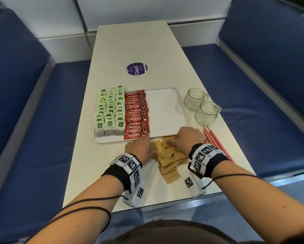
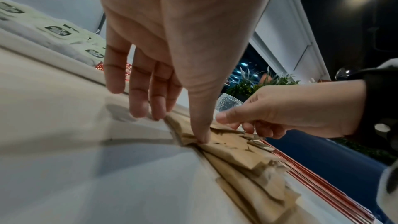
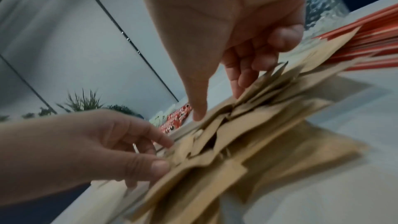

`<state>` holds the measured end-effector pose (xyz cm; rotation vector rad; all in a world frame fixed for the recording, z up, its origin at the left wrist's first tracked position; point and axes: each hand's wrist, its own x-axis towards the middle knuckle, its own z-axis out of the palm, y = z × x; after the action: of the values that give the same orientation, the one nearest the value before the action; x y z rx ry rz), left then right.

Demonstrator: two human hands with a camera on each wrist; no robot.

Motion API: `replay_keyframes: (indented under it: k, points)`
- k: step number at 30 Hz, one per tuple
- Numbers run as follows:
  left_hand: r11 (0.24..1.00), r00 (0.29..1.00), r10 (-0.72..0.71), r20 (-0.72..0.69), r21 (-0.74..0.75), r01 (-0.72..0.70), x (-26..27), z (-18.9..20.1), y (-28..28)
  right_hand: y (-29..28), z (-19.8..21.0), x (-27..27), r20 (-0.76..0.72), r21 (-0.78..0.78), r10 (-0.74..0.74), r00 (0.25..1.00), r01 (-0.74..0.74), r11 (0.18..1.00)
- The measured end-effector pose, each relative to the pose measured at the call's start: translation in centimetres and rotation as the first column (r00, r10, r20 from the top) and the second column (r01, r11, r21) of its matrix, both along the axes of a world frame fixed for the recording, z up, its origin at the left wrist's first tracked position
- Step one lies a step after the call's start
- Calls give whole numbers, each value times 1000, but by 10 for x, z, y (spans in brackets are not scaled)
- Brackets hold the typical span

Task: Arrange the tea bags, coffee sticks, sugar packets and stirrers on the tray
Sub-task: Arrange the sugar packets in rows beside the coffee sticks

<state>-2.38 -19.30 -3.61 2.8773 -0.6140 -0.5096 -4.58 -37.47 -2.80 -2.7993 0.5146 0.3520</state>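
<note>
The red coffee sticks (image 1: 136,115) read "NESCAFE CLASSIC", lying crosswise in one column on the white tray (image 1: 167,111); three columns of green-tagged tea bags (image 1: 110,111) stood beside them. Brown sugar packets (image 1: 170,155) lay heaped on the worktop (image 1: 130,50) against the tray's near edge. The left hand (image 1: 140,148) and right hand (image 1: 188,138) pinched packets. Red stirrers (image 1: 216,141) lay right. A purple sticker (image 1: 137,69) read "ClayG"; two glass cups (image 1: 200,106) stood nearby.

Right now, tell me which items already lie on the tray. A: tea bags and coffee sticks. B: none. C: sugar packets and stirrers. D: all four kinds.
A: green tea bags and red coffee sticks fill the tray's left side; sugar packets and stirrers lie on the table.
</note>
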Motion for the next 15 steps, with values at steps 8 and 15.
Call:
replay_keyframes:
  k: [8,15]
  points:
    - [996,991,29,-128,-84,-40,5,-1,14,5,4,7,-139,192,-53,989,79,978]
    - [911,961,169,-218,-337,-236,9,-6,28,18,4,7,-137,212,-57,989,85,974]
